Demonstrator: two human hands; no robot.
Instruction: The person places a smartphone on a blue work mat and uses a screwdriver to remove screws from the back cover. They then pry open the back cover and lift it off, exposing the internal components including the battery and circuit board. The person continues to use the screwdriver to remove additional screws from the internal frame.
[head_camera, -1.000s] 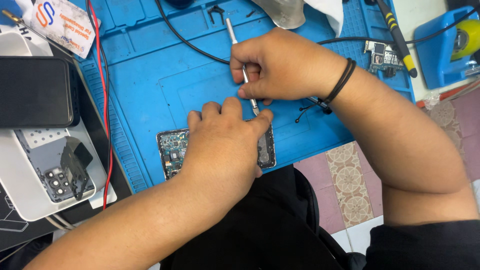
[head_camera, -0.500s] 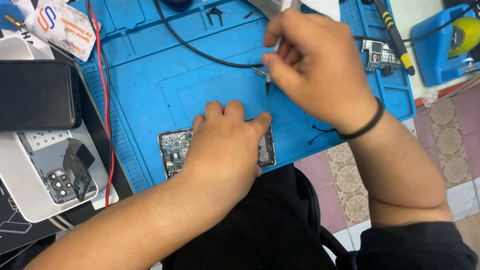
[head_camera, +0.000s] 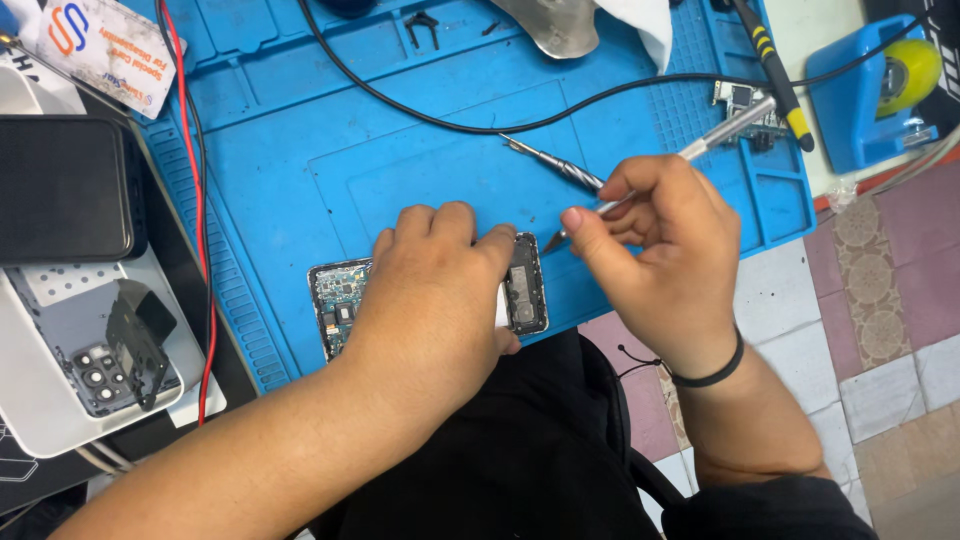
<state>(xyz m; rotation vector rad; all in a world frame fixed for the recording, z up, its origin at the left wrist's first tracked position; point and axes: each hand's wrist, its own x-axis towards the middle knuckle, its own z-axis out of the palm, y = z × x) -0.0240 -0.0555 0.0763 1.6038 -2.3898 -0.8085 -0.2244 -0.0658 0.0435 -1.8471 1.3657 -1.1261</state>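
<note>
- Low centre of the frame, nearest the camera: opened phone (head_camera: 525, 292) lying flat on the blue work mat (head_camera: 300, 150), long axis running left to right, exposed board showing at the left end and a dark component block at the right end.
- Left hand (head_camera: 430, 290) spread palm-down over the middle of the phone, fingers flat and pointing up-frame, pinning it; nothing gripped, only pressing.
- Just right of the phone: right hand (head_camera: 665, 255), fingers curled in a pencil pinch around a slim metal tool (head_camera: 725, 125), tip angled down-left.
- Tool tip (head_camera: 552, 242) hovering just beside the phone's upper right corner, apart from it by a small gap; phone lying down-left of that tip, so right hand nearer to the uncovered right end.
- Slightly farther up: second pointed tool (head_camera: 550, 162) resting loose on the mat, behind the right hand's fingers.
- Far left: dark phone (head_camera: 60, 190) face-down above a white back cover (head_camera: 60, 400).
- Top of frame: black cable (head_camera: 420, 115) curving across the mat; blue tape dispenser (head_camera: 865, 95) at upper right.
</note>
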